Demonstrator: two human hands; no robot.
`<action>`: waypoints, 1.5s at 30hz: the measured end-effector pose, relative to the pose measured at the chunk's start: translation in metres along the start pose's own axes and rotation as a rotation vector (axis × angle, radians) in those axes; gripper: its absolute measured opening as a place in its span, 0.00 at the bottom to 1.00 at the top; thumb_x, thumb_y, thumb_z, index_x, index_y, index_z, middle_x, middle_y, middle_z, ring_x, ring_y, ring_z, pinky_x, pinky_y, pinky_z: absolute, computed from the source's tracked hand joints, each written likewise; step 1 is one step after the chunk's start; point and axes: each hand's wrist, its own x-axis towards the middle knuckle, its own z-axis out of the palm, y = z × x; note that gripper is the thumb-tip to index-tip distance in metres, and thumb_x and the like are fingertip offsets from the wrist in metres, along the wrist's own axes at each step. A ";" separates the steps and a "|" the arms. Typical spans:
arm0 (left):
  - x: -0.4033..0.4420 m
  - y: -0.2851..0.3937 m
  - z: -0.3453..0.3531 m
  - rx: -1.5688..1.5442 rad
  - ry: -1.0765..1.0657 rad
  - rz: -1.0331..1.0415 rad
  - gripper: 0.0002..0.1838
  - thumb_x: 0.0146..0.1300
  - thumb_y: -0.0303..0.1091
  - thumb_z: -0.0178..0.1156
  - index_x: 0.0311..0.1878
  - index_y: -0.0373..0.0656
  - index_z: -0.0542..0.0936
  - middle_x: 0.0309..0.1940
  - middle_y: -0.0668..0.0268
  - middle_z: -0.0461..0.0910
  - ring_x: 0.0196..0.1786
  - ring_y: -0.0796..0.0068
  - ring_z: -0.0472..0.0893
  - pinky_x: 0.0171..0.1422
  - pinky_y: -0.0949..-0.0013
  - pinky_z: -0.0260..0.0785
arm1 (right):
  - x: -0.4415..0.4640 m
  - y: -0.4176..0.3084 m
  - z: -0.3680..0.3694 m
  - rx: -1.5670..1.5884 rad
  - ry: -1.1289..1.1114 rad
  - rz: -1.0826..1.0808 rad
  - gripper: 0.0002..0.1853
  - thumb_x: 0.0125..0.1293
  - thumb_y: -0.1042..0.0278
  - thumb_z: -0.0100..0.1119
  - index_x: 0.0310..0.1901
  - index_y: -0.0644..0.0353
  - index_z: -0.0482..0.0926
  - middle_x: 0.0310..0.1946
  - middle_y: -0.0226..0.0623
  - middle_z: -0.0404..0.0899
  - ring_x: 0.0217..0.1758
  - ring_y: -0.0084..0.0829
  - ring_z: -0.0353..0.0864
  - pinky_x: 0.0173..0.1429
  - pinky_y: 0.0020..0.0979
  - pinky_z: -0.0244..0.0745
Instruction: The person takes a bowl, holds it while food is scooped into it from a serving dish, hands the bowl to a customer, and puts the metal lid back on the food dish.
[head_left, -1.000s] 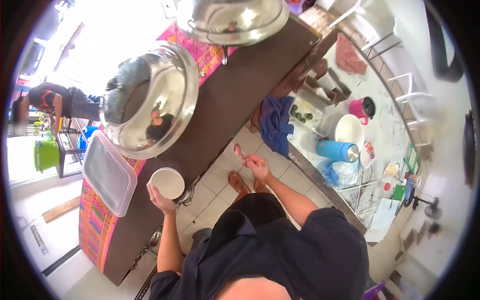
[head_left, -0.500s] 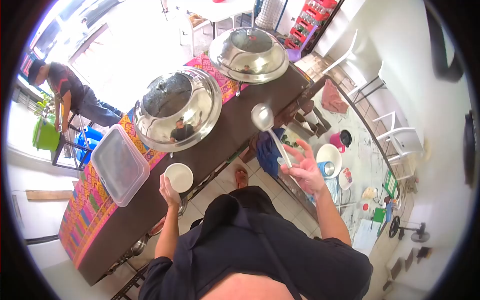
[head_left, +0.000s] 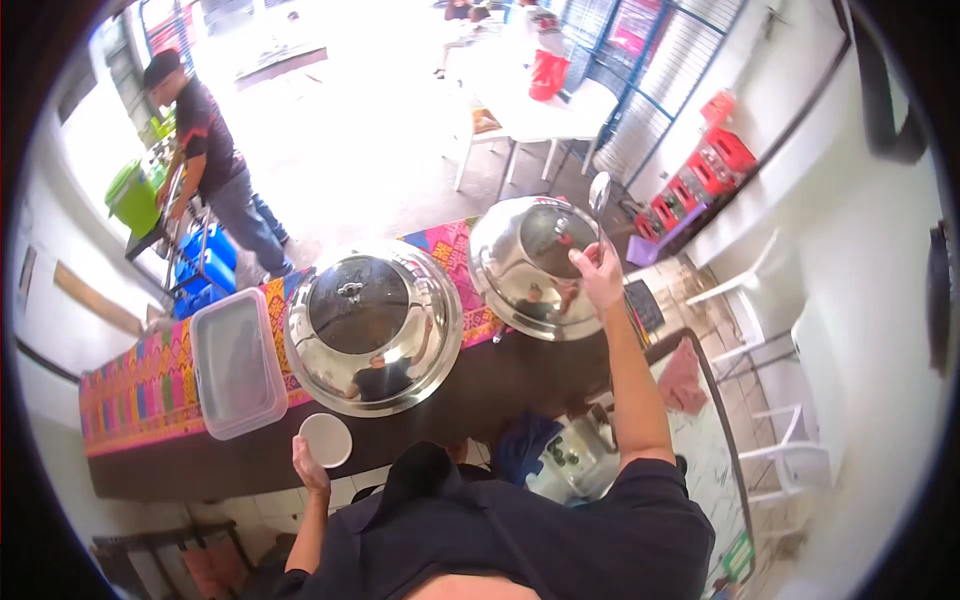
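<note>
My left hand [head_left: 308, 468] grips a small white bowl [head_left: 328, 441] by its side, over the front edge of the dark counter. My right hand [head_left: 602, 276] is closed around the handle of a metal ladle [head_left: 600, 193], whose bowl points up and away from me. That hand is in front of the right edge of a round steel chafing dish [head_left: 500, 268] with a glass window in its lid; whether it touches the lid I cannot tell. A second lidded chafing dish [head_left: 425, 350] stands to the left. Both lids are down.
A clear plastic container [head_left: 238, 365] lies left of the dishes on a patterned cloth runner [head_left: 140, 395]. At the far left a person [head_left: 212, 150] stands by a green bucket [head_left: 132, 198]. A side table [head_left: 712, 490] is at right; a white table [head_left: 540, 115] stands beyond.
My right hand with the ladle has moved forward from above the side table to the right chafing dish. The view has tilted up. My left hand still holds the bowl.
</note>
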 end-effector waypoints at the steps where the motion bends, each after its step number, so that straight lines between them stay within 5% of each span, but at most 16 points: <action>1: -0.006 -0.004 -0.003 0.008 0.033 0.002 0.16 0.74 0.38 0.40 0.34 0.39 0.71 0.28 0.71 0.66 0.34 0.82 0.66 0.39 0.74 0.61 | 0.015 -0.011 -0.003 -0.276 -0.015 0.148 0.22 0.49 0.52 0.74 0.32 0.63 0.76 0.20 0.32 0.71 0.22 0.28 0.71 0.29 0.32 0.69; 7: -0.045 0.001 -0.021 0.176 0.203 0.034 0.16 0.71 0.36 0.37 0.33 0.38 0.69 0.28 0.68 0.65 0.33 0.78 0.67 0.40 0.71 0.61 | 0.065 0.033 0.022 -0.443 -0.143 -0.256 0.29 0.48 0.47 0.75 0.41 0.63 0.79 0.22 0.42 0.77 0.27 0.37 0.80 0.35 0.38 0.73; 10: -0.063 0.012 -0.022 0.211 0.294 0.037 0.16 0.70 0.37 0.37 0.32 0.36 0.69 0.28 0.64 0.66 0.34 0.75 0.68 0.40 0.70 0.62 | 0.069 0.029 0.024 -0.483 -0.247 -0.226 0.26 0.54 0.47 0.69 0.39 0.65 0.78 0.29 0.49 0.81 0.35 0.48 0.83 0.38 0.44 0.75; 18: -0.053 0.044 -0.037 0.181 0.339 -0.007 0.16 0.71 0.38 0.37 0.34 0.38 0.69 0.30 0.67 0.68 0.37 0.78 0.68 0.44 0.72 0.62 | 0.065 0.040 0.024 -0.607 -0.144 -0.413 0.19 0.67 0.52 0.56 0.40 0.64 0.73 0.29 0.53 0.79 0.34 0.57 0.79 0.37 0.50 0.71; 22: -0.043 0.047 -0.058 0.206 0.417 0.015 0.16 0.72 0.39 0.38 0.36 0.39 0.70 0.31 0.67 0.69 0.38 0.78 0.69 0.45 0.72 0.63 | 0.094 -0.005 0.008 -0.700 -0.037 -0.335 0.16 0.69 0.54 0.54 0.35 0.61 0.71 0.28 0.52 0.76 0.33 0.58 0.77 0.34 0.50 0.68; 25: -0.034 0.069 -0.064 0.031 0.435 -0.014 0.16 0.72 0.39 0.37 0.36 0.40 0.71 0.32 0.68 0.69 0.38 0.78 0.69 0.46 0.72 0.62 | 0.126 -0.055 0.002 -0.619 -0.024 -0.421 0.15 0.70 0.56 0.54 0.34 0.60 0.70 0.24 0.49 0.74 0.28 0.54 0.75 0.32 0.46 0.66; 29: -0.004 0.125 -0.069 -0.497 0.120 -0.223 0.25 0.65 0.36 0.44 0.62 0.33 0.70 0.52 0.59 0.77 0.52 0.72 0.78 0.59 0.69 0.69 | 0.133 -0.168 0.042 -0.442 -0.025 -0.543 0.15 0.69 0.56 0.55 0.34 0.61 0.70 0.21 0.47 0.73 0.24 0.48 0.74 0.31 0.43 0.67; 30: 0.013 0.213 -0.046 -0.526 -0.050 -0.125 0.29 0.63 0.36 0.44 0.67 0.34 0.65 0.53 0.59 0.77 0.51 0.73 0.78 0.57 0.70 0.70 | 0.139 -0.182 0.061 -0.433 -0.013 -0.626 0.16 0.69 0.56 0.56 0.33 0.61 0.70 0.21 0.46 0.73 0.23 0.47 0.74 0.31 0.41 0.67; 32: 0.046 0.288 -0.045 -0.473 -0.342 0.030 0.36 0.61 0.36 0.45 0.73 0.36 0.56 0.54 0.61 0.76 0.55 0.75 0.74 0.61 0.73 0.65 | 0.140 -0.218 0.102 -0.452 -0.055 -0.543 0.16 0.68 0.56 0.56 0.34 0.62 0.71 0.21 0.46 0.73 0.23 0.45 0.74 0.31 0.40 0.66; 35: 0.078 0.387 -0.047 -0.297 -0.519 0.250 0.39 0.61 0.38 0.50 0.75 0.38 0.52 0.57 0.60 0.75 0.57 0.75 0.72 0.64 0.72 0.60 | 0.132 -0.254 0.159 -0.386 -0.072 -0.709 0.15 0.68 0.56 0.57 0.35 0.62 0.72 0.21 0.46 0.72 0.23 0.43 0.72 0.31 0.40 0.64; 40: 0.083 0.394 -0.081 -0.137 -0.558 0.368 0.39 0.62 0.38 0.50 0.75 0.40 0.51 0.53 0.60 0.77 0.56 0.75 0.73 0.63 0.73 0.61 | 0.094 -0.299 0.216 -0.296 -0.236 -0.648 0.16 0.67 0.57 0.59 0.35 0.64 0.73 0.19 0.43 0.72 0.21 0.33 0.68 0.30 0.36 0.64; 42: 0.062 0.355 -0.105 -0.249 -0.610 0.166 0.39 0.61 0.38 0.50 0.75 0.41 0.52 0.51 0.61 0.78 0.55 0.75 0.75 0.61 0.74 0.63 | 0.082 -0.302 0.231 -0.161 -0.373 -0.594 0.16 0.67 0.57 0.60 0.35 0.64 0.73 0.19 0.40 0.73 0.20 0.28 0.68 0.29 0.34 0.64; 45: 0.030 0.291 -0.127 -0.398 -0.356 -0.026 0.42 0.54 0.39 0.49 0.73 0.35 0.53 0.40 0.62 0.81 0.42 0.77 0.80 0.50 0.76 0.69 | 0.052 -0.324 0.249 -0.116 -0.491 -0.599 0.13 0.67 0.60 0.59 0.36 0.64 0.73 0.21 0.40 0.77 0.23 0.25 0.76 0.31 0.30 0.69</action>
